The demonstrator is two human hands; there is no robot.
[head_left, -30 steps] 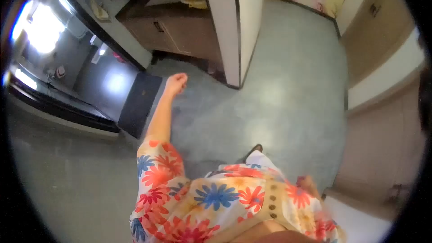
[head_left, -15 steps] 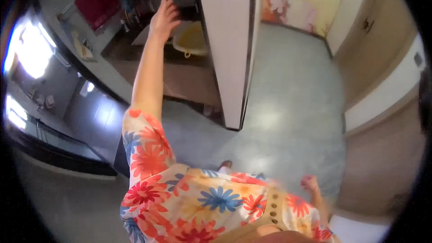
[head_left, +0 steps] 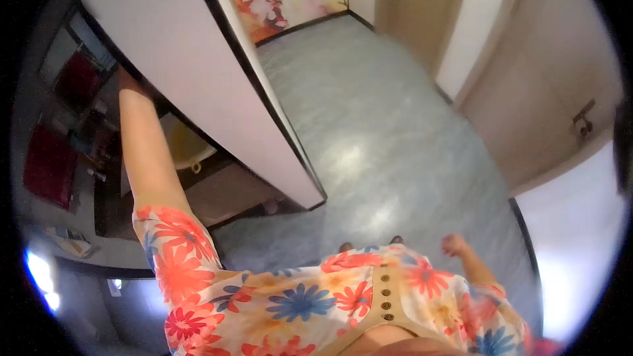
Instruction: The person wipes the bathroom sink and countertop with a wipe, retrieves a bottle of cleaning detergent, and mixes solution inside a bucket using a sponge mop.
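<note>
My left arm stretches forward along the left side of a white wall panel [head_left: 191, 66]. Only the base of my left hand [head_left: 130, 84] shows; its fingers are hidden behind the panel's dark edge. Close to that forearm, a yellow bowl-shaped vessel [head_left: 188, 142] with a small ring on its rim sits on a dark counter [head_left: 221, 170]. My right hand [head_left: 455, 245] hangs low beside my body, fingers curled closed, with nothing visible in them.
Grey floor [head_left: 349, 118] runs ahead to a flower-patterned panel [head_left: 290, 0]. A wooden door [head_left: 547, 72] with a metal handle [head_left: 583, 118] stands on the right. At far left are dark red cloth-like things [head_left: 51, 165] and a bright window [head_left: 41, 277].
My view has turned right, so the wall panel and counter have shifted left. My left hand, earlier in plain sight with fingers extended, has passed behind the panel edge. My right hand stays closed.
</note>
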